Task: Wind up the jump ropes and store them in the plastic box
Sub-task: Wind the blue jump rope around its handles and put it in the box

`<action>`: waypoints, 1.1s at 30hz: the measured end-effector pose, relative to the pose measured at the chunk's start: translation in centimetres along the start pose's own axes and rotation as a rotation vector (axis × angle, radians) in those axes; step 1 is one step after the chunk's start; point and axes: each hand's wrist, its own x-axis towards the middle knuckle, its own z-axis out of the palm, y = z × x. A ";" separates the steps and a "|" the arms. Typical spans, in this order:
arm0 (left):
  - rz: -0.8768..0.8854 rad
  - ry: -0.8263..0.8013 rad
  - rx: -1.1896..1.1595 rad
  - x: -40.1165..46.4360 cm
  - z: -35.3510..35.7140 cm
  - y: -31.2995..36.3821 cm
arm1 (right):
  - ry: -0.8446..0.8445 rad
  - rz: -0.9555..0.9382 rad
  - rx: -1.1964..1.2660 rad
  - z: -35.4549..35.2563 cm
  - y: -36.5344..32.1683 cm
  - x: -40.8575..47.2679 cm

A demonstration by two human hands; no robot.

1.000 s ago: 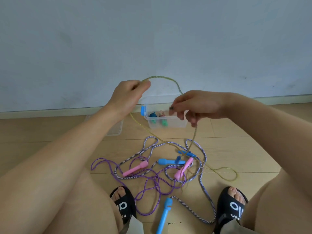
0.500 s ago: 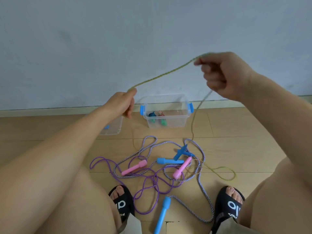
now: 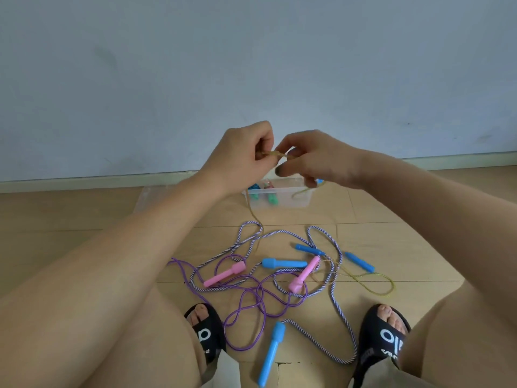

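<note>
Head view shows left hand [image 3: 246,155] and right hand [image 3: 310,161], fingers pinching the yellow-green rope [image 3: 275,154] just above the plastic box [image 3: 279,203], while its slack trails nearer the person through the tangled ropes [image 3: 251,287], where winding could snag.

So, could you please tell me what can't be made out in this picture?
Head view only:
- Yellow rope: how many coils are wound is hidden by the left hand and right hand.
- Plastic box: its far side and part of its contents are covered by both hands.
- Flat clear sheet, perhaps the lid: behind the left forearm.
</note>
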 end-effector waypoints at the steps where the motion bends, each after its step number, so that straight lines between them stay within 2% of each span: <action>1: -0.046 0.006 0.005 0.1 -0.1 -0.5 | 0.031 -0.009 -0.024 -0.2 0.0 0.1; 4: -0.234 0.031 0.010 0.5 -0.7 -2.3 | 0.162 0.011 0.014 -1.8 0.6 0.5; 6: -0.406 0.115 -0.126 0.6 -1.7 -3.4 | 0.240 0.090 -0.085 -3.3 1.7 0.9; 7: -0.473 0.160 -0.233 0.6 -2.2 -3.6 | 0.221 0.166 -0.199 -3.8 2.4 0.9; 9: -0.513 0.196 -0.377 0.5 -2.9 -3.3 | 0.048 0.329 -0.446 -3.6 3.5 0.2; 10: -0.473 0.185 -0.361 0.5 -2.8 -2.6 | -0.050 0.356 -0.507 -3.0 3.9 0.0; 12: -0.274 0.145 -0.208 0.3 -2.2 -0.8 | -0.112 0.243 -0.368 -1.2 3.1 -0.3; 14: -0.054 0.098 -0.037 0.1 -1.3 0.9 | -0.053 0.038 0.004 0.3 0.8 -0.3; 15: 0.001 0.091 0.010 0.1 -0.9 1.1 | -0.012 -0.036 0.162 0.6 -0.3 -0.1; 16: 0.006 0.096 0.029 0.3 -0.7 0.9 | 0.022 -0.069 0.252 0.6 -1.1 0.0; 17: -0.022 0.109 0.031 0.6 -0.8 0.4 | 0.048 -0.082 0.245 0.3 -1.3 0.2; 18: -0.067 0.120 0.033 0.6 -1.1 -0.3 | 0.072 -0.095 0.110 -0.1 -1.3 0.2; 20: -0.170 0.130 0.030 0.4 -1.8 -1.7 | 0.128 -0.123 -0.350 -1.0 -0.2 0.3; 21: -0.221 0.137 0.013 0.3 -2.1 -2.2 | 0.165 -0.129 -0.504 -1.4 0.6 0.3; 23: -0.334 0.186 -0.044 0.3 -2.5 -3.0 | 0.246 -0.096 -0.560 -2.2 2.0 0.6; 25: -0.491 0.265 -0.266 0.5 -3.3 -2.8 | 0.298 0.004 -0.549 -3.1 3.4 1.2; 27: -0.673 0.326 -0.601 0.8 -4.5 -2.3 | 0.237 0.145 -0.635 -3.6 4.7 1.7; 29: -0.711 0.318 -0.726 0.8 -5.1 -2.1 | 0.042 0.263 -0.691 -3.1 5.3 1.4; 31: -0.594 0.264 -0.666 0.6 -4.9 -1.4 | -0.172 0.280 -0.507 -1.6 5.2 0.9; 33: -0.443 0.209 -0.620 0.6 -4.0 -0.1 | -0.269 0.180 -0.249 0.8 4.2 0.7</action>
